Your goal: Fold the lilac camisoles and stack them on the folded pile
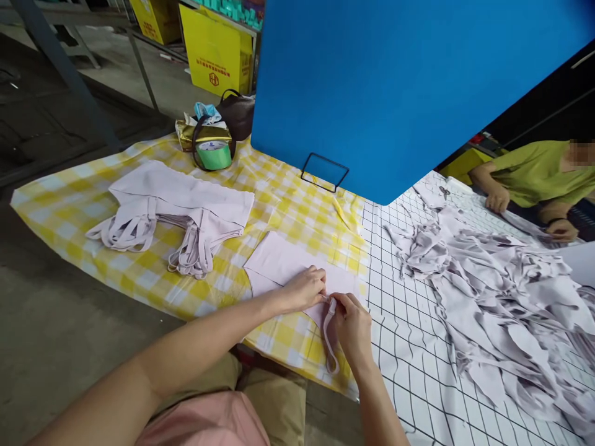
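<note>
A pale lilac strappy top [274, 260] lies flat on the yellow checked cloth in front of me. Over its near edge, my left hand [304, 288] is closed, the fingertips pinching fabric where a strap joins. Close by on the right, my right hand [354, 325] pinches the thin shoulder strap [328, 341], which hangs in a loop towards the table edge. My fingertips almost meet, and what lies exactly between them is partly hidden. To the left rests a neat stack of similar tops [181, 192], their straps bunched at the near side.
A blue panel [372, 93] with a black wire bracket [325, 173] rises behind the work. Green tape [214, 155] and a dark bag [237, 116] sit at the back. Loose lilac garments [506, 291] are heaped on the right; beyond them a person in a green top [530, 173] handles fabric.
</note>
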Demonstrator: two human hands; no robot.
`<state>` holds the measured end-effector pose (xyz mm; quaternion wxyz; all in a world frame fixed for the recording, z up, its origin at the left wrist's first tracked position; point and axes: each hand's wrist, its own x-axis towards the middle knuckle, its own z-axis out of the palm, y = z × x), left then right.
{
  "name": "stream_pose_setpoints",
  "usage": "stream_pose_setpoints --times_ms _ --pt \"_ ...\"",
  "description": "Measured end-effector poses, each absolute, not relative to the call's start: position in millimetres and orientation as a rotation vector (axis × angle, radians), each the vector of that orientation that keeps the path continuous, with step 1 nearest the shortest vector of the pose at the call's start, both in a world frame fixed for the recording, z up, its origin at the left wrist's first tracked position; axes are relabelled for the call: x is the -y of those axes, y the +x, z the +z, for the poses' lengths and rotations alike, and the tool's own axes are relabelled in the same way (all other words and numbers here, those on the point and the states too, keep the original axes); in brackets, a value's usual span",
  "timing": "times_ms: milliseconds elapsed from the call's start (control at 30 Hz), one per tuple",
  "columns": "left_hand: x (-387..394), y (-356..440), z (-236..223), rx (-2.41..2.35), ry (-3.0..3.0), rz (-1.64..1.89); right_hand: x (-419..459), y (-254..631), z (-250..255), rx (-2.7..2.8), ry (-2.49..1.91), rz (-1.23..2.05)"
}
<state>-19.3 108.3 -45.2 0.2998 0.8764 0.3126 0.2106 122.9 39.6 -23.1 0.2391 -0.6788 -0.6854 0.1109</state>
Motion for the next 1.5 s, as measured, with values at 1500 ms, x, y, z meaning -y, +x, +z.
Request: stream_pose_setpoints --times_ms 1500 --pt "-93.7 -51.4 -34.0 -0.633 2.446 0.392 59.9 117.3 2.5 0.812 -1.687 1.139"
